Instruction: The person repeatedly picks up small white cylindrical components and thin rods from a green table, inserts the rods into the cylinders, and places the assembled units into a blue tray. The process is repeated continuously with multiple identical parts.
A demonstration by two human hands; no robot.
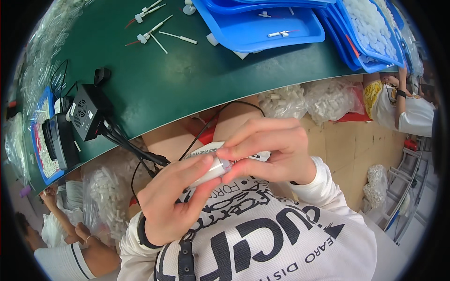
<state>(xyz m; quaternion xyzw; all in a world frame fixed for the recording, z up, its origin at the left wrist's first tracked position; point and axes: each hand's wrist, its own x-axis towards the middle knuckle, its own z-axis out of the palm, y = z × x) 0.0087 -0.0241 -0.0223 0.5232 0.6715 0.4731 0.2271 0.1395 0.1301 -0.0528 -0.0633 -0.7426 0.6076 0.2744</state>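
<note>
Close in front of my shirt, both hands meet at a small white plastic piece [213, 172], roughly tube-shaped, with a paler end. My left hand [171, 196] pinches its lower-left side between thumb and fingers. The fingertips of my right hand [276, 152] are closed on its other end, near a pinkish, see-through spot. Much of the piece is hidden by the fingers, so its exact kind cannot be made out. Both hands are off the table, just on my side of the edge of the green tabletop [154, 84].
White assemblies with thin red tips [144, 37] and a thin white rod [178, 37] lie far left. Blue trays [262, 35] stand at the back; one holds translucent white pieces [370, 25]. A black vented box [89, 111] trails cables [133, 147]. Co-workers sit at either side.
</note>
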